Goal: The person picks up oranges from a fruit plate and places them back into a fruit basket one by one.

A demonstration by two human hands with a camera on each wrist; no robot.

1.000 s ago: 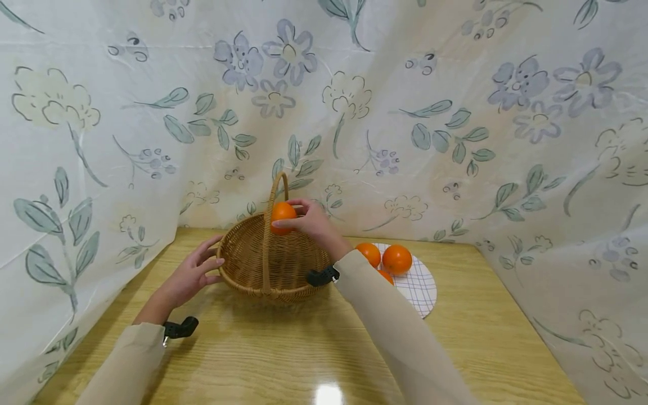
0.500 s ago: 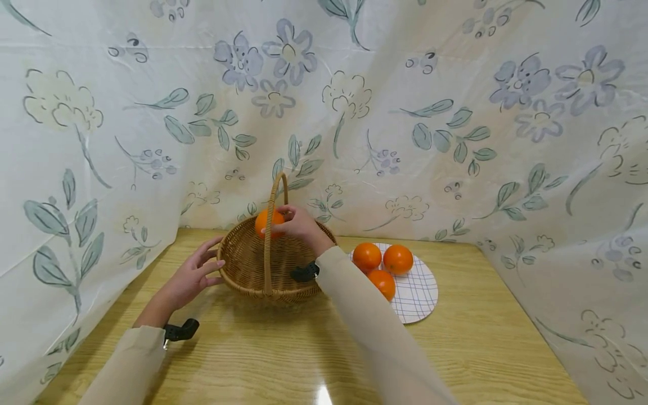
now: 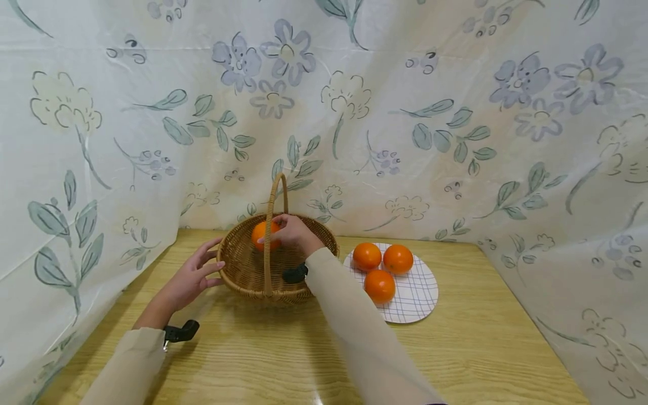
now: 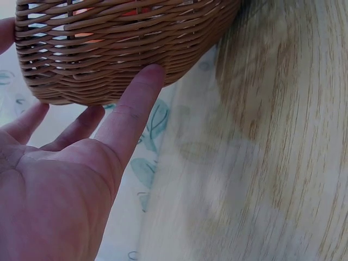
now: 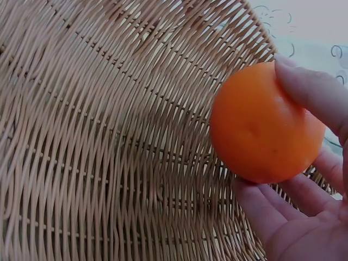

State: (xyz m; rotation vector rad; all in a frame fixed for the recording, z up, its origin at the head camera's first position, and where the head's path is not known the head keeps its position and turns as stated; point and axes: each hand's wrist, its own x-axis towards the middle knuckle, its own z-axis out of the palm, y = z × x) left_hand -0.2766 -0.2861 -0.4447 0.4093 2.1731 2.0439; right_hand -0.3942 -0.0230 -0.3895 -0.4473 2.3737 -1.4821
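Observation:
In the head view my right hand (image 3: 293,233) reaches under the handle into the wicker basket (image 3: 243,289), its thumb and fingers gripping an orange (image 3: 260,236). Seen from the right wrist, the orange (image 5: 261,125) sits between thumb and fingers, close to the woven inner wall (image 5: 109,136). My left hand (image 3: 189,275) rests against the basket's left side with its fingers spread. The left wrist view shows a straight digit touching the outer weave (image 4: 130,54), while other fingertips pass behind the basket's lower edge. Orange patches show through gaps in the weave there.
Right of the basket lies a round white plate (image 3: 422,287) with a blue checked pattern, bearing three more oranges (image 3: 379,287). The arched basket handle (image 3: 268,242) stands over the right hand's reach. Floral sheeting (image 3: 354,140) encloses the wooden table (image 3: 481,337) at the back and sides.
My right hand has carried the orange left under the handle and lowered it into the basket. The three oranges on the plate have come into full view. The left hand has stayed put.

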